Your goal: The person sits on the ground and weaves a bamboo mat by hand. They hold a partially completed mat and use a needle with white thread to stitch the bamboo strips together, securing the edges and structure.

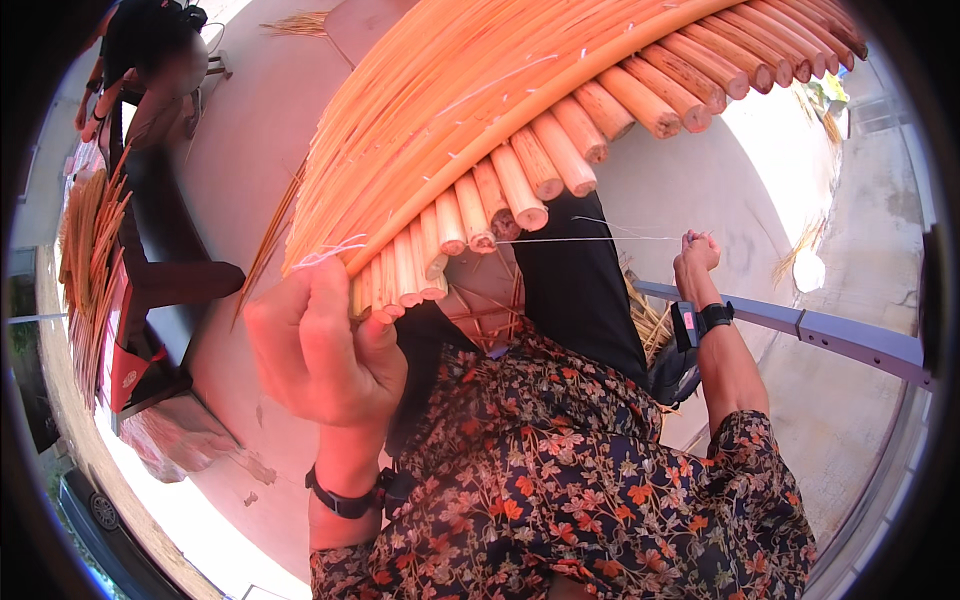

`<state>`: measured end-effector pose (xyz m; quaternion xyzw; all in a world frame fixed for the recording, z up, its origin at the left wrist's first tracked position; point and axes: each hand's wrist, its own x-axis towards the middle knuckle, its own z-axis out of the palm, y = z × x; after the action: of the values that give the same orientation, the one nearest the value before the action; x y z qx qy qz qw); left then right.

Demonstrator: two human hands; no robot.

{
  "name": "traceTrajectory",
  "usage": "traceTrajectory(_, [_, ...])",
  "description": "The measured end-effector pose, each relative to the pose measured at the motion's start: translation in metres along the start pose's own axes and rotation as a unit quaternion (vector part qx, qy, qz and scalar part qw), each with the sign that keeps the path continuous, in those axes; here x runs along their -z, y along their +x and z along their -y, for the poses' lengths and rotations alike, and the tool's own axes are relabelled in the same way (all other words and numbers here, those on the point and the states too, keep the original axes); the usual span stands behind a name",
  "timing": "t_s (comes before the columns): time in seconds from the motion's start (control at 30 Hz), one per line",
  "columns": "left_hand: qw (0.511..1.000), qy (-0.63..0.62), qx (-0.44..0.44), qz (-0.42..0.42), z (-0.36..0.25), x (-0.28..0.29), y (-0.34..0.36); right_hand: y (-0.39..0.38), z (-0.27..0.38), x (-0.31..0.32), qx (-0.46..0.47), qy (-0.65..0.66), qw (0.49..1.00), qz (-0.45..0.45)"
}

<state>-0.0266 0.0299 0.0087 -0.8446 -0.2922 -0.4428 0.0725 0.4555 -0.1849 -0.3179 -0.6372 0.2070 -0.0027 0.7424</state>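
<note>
Hands grip ribbed stick panel (round-ended), taut thread.

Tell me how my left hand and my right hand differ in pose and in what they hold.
Your left hand grips the corner of the stalk panel, while your right hand is closed at the end of a thin thread. The left hand touches the panel; the right is apart from it, out to the side. Both have a dark wristband below them.

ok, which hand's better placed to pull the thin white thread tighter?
Right hand, probably: it holds the thin white thread taut, while the left hand grips a corner of the orange stalk panel.
</note>
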Motion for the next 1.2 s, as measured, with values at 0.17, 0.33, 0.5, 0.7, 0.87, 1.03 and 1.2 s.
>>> traceTrajectory(0.17, [0.998, 0.043, 0.036, -0.032, -0.003, 0.001, -0.011, -0.210, 0.093, -0.061, -0.017, -0.069, 0.902, 0.427])
traceTrajectory(0.33, [0.997, 0.046, 0.057, -0.033, -0.008, -0.002, -0.004, -0.387, 0.168, -0.069, -0.297, 0.100, 0.621, 0.718])
traceTrajectory(0.5, [0.998, 0.057, 0.037, 0.004, -0.018, 0.006, -0.007, -0.414, 0.161, -0.069, -0.384, 0.093, 0.573, 0.718])
traceTrajectory(0.7, [0.998, 0.054, 0.014, 0.032, -0.024, 0.007, -0.013, -0.349, 0.163, -0.066, -0.374, 0.118, 0.669, 0.632])
traceTrajectory(0.87, [0.997, 0.060, -0.010, 0.047, -0.031, 0.000, -0.008, -0.387, 0.166, -0.071, -0.412, 0.061, 0.591, 0.690])
traceTrajectory(1.03, [0.996, 0.072, -0.021, 0.046, -0.032, -0.002, -0.007, -0.410, 0.166, -0.065, -0.438, 0.075, 0.600, 0.665])
traceTrajectory(1.2, [0.997, 0.067, -0.011, 0.042, -0.028, -0.001, -0.004, -0.365, 0.161, -0.060, -0.433, 0.137, 0.662, 0.596])
